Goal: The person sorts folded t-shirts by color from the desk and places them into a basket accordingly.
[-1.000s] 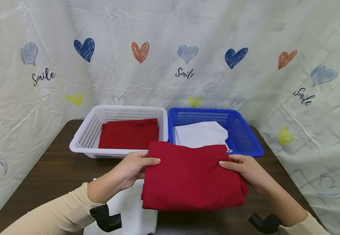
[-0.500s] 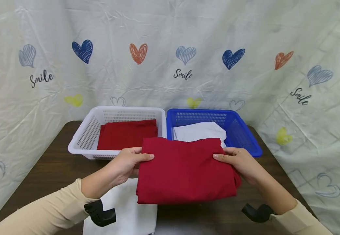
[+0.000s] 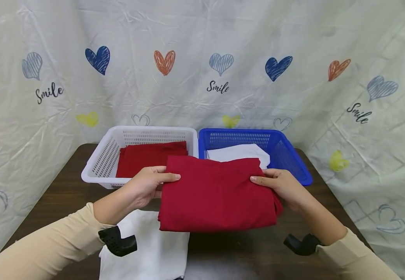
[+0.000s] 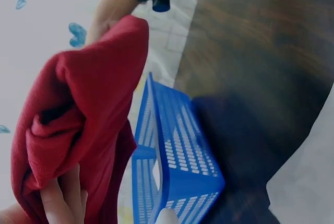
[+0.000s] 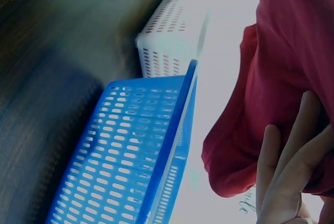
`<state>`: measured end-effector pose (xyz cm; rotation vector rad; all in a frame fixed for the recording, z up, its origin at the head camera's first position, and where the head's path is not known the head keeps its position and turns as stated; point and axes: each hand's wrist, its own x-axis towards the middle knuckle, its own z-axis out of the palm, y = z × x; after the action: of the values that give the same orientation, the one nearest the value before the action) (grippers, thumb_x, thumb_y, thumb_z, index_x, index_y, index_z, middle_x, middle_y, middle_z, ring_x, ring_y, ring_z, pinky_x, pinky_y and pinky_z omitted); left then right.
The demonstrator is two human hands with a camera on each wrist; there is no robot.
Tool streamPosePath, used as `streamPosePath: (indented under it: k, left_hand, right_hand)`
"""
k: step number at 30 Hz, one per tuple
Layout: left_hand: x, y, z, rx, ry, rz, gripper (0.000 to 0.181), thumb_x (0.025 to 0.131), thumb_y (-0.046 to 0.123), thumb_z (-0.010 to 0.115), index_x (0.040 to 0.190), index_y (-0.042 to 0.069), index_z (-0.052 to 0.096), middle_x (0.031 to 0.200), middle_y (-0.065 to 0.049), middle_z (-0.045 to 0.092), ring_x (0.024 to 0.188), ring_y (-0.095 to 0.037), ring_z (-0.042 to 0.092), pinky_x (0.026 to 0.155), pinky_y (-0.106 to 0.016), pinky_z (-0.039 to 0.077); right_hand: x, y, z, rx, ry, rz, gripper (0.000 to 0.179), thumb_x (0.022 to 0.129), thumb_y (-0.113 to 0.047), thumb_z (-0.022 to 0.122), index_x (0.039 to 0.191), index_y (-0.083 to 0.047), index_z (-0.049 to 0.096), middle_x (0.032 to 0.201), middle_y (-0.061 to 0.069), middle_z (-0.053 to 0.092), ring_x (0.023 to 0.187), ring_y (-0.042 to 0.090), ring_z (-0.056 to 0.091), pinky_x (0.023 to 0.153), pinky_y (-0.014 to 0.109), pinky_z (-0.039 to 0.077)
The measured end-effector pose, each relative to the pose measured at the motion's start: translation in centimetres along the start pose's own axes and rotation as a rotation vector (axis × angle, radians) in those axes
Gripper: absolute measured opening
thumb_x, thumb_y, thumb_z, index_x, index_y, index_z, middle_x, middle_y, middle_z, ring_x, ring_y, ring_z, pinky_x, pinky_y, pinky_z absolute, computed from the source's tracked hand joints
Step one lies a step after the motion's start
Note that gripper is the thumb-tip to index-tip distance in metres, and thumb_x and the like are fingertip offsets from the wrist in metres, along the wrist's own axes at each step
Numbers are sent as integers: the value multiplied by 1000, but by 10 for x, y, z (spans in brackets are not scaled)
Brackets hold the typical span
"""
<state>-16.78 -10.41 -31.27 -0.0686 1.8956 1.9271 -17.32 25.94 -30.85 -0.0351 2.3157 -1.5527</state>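
Note:
A folded red cloth (image 3: 218,194) is held up in the air between both hands, in front of the two baskets. My left hand (image 3: 151,184) grips its left edge, thumb on the near face and fingers behind. On the opposite edge my right hand (image 3: 286,186) pinches it the same way. In the left wrist view the red cloth (image 4: 99,98) shows its rolled side layers with fingertips tucked under them. In the right wrist view, fingers (image 5: 292,161) spread against the back of the cloth (image 5: 292,78).
A white basket (image 3: 95,163) at the back left holds another folded red cloth (image 3: 146,155). Beside it, a blue basket (image 3: 293,159) holds a folded white cloth (image 3: 241,152). More white cloth (image 3: 146,249) lies on the dark wooden table (image 3: 65,194) at the front left.
Both hands have lifted the red cloth higher and moved it slightly left and away, so it now overlaps the baskets more. The grip on it is the same.

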Motion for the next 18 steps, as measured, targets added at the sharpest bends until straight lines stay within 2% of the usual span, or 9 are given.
streamPosePath:
  k: [10,18]
  left_hand:
    - [3,14,-9,-15,-9,-3,48,93,20,68,135,0,54,95,0,75,83,-18,76,82,-36,62]
    - [8,22,-19,37,4,21,49,93,21,68,135,0,54,92,1,75,80,-17,76,79,-36,62]
  right_hand:
    - [7,-13,1,8,2,0,59,94,-36,67,139,1,55,103,-1,74,89,15,74,78,31,61]
    - [16,-22,5,39,-12,-1,56,94,-36,68,136,0,57,100,-4,74,88,14,74,79,31,62]
